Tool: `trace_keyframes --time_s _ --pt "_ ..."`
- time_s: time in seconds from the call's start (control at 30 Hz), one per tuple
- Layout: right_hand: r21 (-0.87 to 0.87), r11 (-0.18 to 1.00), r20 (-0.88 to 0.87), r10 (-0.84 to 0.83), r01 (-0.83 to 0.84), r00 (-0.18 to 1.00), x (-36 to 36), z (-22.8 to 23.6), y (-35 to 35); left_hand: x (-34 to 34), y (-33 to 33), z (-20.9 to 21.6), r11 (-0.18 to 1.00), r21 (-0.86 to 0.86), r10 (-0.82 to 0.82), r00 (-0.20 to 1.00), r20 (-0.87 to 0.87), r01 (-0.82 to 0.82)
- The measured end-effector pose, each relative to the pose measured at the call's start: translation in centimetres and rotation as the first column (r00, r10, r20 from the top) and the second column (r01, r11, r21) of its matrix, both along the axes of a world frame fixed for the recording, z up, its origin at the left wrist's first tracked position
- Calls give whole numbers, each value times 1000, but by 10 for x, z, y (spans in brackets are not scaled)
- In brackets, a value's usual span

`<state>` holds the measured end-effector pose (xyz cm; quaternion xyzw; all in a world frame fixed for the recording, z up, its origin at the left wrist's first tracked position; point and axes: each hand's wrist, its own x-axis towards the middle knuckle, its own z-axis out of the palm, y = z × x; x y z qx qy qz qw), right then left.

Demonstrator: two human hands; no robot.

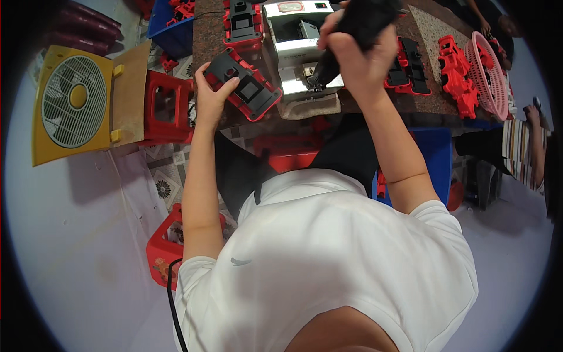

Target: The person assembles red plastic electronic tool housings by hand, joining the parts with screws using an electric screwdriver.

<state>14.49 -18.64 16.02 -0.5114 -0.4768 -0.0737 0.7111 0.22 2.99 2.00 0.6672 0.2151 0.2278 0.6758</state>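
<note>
My right hand [370, 63] is wrapped round a black powered screwdriver [362, 26]. Its tip points down at the front of a white screw feeder [289, 47], at or very near the small pickup spot; contact is hard to tell. In my left hand [212, 94] is a red and black plastic toy base [251, 89], gripped by its left end with the thumb on top. The base is tilted over the table's near edge, left of the feeder. A folded cloth pad [311, 108] lies under the feeder's front.
Similar red and black bases [242, 26] stand behind the held one, with more bases [409, 67] to the right. Red plastic parts [457, 76] lie beside a pink basket [491, 76]. A yellow fan [73, 100] and red stool [168, 102] are left. A person in a striped shirt [519, 146] is right.
</note>
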Motion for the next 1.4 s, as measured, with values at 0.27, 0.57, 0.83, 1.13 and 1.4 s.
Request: trace_keyframes --time_s 0.27,0.57,0.83,1.13,1.4 --pt "54 997 -11 48 -47 999 -2 -23 -1 2 -7 -17 976 -218 49 993 107 -25" --pt "7 1000 -11 -4 4 1000 -1 -31 -1 -1 5 -3 980 -189 -52 998 40 59" --pt "62 990 -287 137 -124 948 -27 9 22 1 -12 -12 983 -185 26 991 130 -1" --pt "139 973 -51 195 -187 979 -28 -19 48 0 -17 -13 977 -213 65 986 156 -31" --pt "187 965 432 85 -181 898 -25 -11 81 1 -13 -23 982 -191 35 976 213 7"
